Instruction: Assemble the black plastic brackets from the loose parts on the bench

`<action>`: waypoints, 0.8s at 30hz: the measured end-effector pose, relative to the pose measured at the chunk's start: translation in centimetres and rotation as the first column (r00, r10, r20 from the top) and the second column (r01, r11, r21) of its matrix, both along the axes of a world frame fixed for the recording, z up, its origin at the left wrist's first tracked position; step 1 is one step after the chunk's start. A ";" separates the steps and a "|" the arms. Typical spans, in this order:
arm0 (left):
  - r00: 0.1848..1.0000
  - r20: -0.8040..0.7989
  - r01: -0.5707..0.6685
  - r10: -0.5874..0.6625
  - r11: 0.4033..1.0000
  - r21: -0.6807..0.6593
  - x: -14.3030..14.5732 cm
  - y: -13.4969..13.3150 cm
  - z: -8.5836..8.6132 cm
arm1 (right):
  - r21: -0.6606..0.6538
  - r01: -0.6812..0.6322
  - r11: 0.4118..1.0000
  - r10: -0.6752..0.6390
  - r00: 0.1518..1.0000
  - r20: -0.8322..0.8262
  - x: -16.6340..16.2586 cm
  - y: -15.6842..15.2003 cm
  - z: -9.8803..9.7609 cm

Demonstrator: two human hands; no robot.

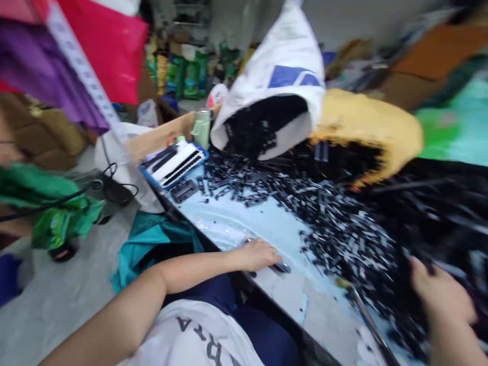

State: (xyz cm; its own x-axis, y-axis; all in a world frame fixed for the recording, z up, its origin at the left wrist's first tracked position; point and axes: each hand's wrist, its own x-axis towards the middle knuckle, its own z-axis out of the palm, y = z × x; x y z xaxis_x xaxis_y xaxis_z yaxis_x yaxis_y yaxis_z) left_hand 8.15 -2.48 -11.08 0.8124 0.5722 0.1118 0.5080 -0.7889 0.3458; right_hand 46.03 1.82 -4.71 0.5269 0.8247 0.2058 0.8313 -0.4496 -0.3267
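Note:
My left hand (260,255) lies at the near edge of the light-blue tabletop (284,221), its fingers curled over a dark, shiny, slim tool (282,267) whose two ends stick out. On the right, my right hand (444,295) is at the black plastic bag (430,203) and the heap; its fingers look curled, but blur hides what is in them. The heap of small black plastic pieces (343,234) spreads across the table between and beyond my hands. Between the hands lies a metal rod with a yellowish tip (364,310).
A white sack (282,56) and a yellow sack (366,119) lie with their mouths toward the heap. At the left corner are a blue tray (173,165) and a pale green cup (201,127). Another person's hand (7,152) shows at the far left.

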 end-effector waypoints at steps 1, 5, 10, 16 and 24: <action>0.999 -0.024 0.023 -0.022 0.998 0.057 0.1 0.2 -0.3 | -0.098 0.173 0.980 -0.175 0.985 -0.008 0.6 -0.4 -0.4; 1.000 -0.010 -0.014 0.016 0.990 0.142 0.4 0.3 -1.1 | 0.110 0.211 0.971 -0.224 0.968 0.118 1.7 0.6 -0.8; 0.999 -0.020 -0.031 0.035 0.981 0.190 0.6 0.0 -0.8 | 0.217 0.205 0.954 -0.240 0.959 0.151 3.7 4.0 0.4; 1.000 0.004 -0.003 0.001 0.954 0.299 0.9 0.0 -0.3 | 0.049 0.385 0.922 -0.386 0.922 0.012 5.6 8.3 1.7; 1.000 -0.008 0.024 -0.023 0.961 0.275 0.3 -0.1 -0.2 | 0.259 0.256 0.931 -0.286 0.955 0.084 4.4 7.0 2.3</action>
